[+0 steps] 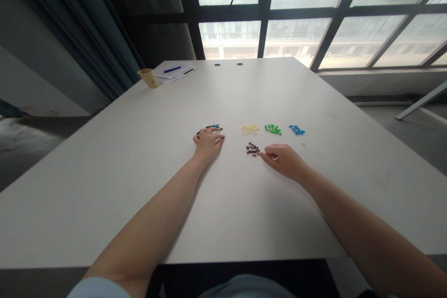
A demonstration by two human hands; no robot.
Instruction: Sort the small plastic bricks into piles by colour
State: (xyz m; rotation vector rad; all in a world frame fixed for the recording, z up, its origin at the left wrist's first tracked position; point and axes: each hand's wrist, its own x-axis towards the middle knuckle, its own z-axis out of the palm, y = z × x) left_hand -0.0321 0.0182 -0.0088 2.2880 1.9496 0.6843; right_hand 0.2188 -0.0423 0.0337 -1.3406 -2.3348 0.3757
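My left hand rests on a mixed pile of small colored pieces, its fingers spread and partly hiding them. My right hand is at the right edge of a group of dark brown pieces, fingers curled and the index fingertip or thumb touching the nearest piece; whether it grips one is too small to tell. Behind lie separate groups of pale yellow pieces, green pieces and blue pieces, in a row from left to right.
The white table carries a tan cup at its far left corner, beside papers with a blue pen. A few tiny clear pieces lie right of my right hand. Windows stand beyond.
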